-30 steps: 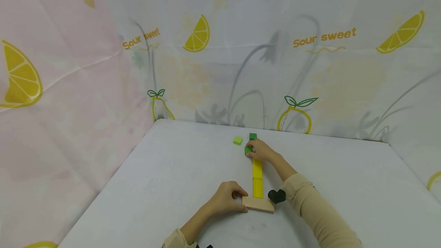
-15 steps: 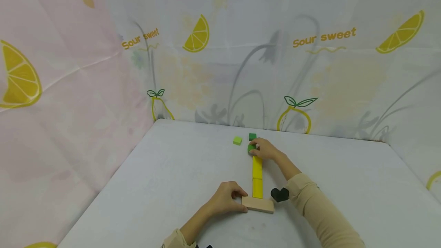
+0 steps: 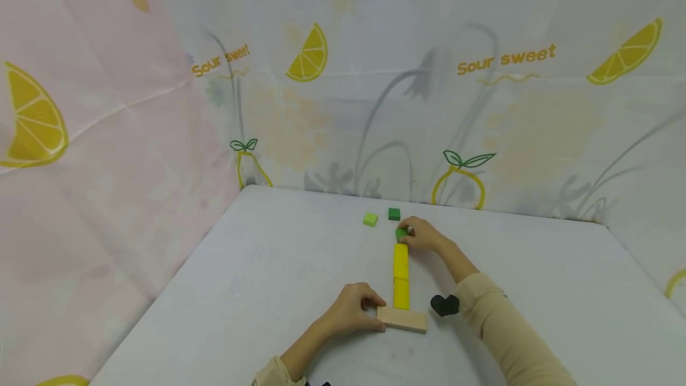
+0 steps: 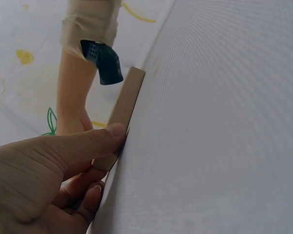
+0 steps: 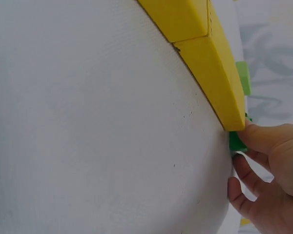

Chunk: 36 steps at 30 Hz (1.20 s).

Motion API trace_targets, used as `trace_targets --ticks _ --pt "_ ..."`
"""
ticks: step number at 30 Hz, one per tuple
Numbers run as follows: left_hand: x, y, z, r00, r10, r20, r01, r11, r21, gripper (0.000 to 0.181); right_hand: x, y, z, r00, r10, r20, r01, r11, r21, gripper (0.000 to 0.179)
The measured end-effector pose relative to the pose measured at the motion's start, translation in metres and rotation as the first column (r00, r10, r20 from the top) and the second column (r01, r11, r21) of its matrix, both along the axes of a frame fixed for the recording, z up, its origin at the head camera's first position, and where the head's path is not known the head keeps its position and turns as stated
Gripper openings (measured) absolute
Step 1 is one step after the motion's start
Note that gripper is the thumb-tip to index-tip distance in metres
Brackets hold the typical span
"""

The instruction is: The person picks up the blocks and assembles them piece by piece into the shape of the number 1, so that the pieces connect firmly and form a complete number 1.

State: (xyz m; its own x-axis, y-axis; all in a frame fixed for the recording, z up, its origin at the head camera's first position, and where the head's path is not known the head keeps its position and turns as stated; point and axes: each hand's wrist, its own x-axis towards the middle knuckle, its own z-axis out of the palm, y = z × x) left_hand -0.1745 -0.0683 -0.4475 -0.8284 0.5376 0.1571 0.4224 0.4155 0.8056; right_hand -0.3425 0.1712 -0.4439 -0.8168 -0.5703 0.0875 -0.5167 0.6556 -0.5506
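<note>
My left hand [image 3: 351, 310] pinches the left end of a plain wooden block [image 3: 402, 318] lying crosswise on the table; the left wrist view shows the thumb laid along that block [image 4: 125, 102]. Two yellow blocks [image 3: 401, 279] run end to end away from it. At their far end my right hand [image 3: 423, 234] holds a small green block [image 3: 401, 234] between thumb and fingers. In the right wrist view this green block [image 5: 237, 141] sits right by the end of the farther yellow block [image 5: 212, 78], partly hidden by the thumb.
Behind the right hand, a dark green block [image 3: 394, 214] and a light green block [image 3: 370, 219] lie on the white table [image 3: 257, 267]. A patterned cloth [image 3: 343, 112] hangs along the table's back and left sides.
My right hand has slid the green block rightward, from left of the yellow row to its far end. The left hand and the wooden block have stayed put.
</note>
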Motion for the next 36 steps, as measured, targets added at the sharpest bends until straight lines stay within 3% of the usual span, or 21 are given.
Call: trace_targets --ticks 9,24,36 --pt "-0.001 0.000 0.001 1.000 -0.001 -0.008 0.001 1.000 0.002 0.033 0.025 -0.002 0.024 0.995 -0.091 0.049 0.089 0.995 0.051 0.034" --pt "-0.001 0.000 -0.001 1.000 -0.008 -0.007 0.008 1.000 -0.002 0.033 0.024 0.007 0.020 0.993 -0.108 0.057 0.106 0.994 0.041 0.040" --pt "-0.001 0.000 -0.001 1.000 -0.004 0.002 0.005 1.000 -0.004 0.034 0.029 0.016 0.013 0.990 -0.120 0.074 0.127 0.987 -0.095 0.038"
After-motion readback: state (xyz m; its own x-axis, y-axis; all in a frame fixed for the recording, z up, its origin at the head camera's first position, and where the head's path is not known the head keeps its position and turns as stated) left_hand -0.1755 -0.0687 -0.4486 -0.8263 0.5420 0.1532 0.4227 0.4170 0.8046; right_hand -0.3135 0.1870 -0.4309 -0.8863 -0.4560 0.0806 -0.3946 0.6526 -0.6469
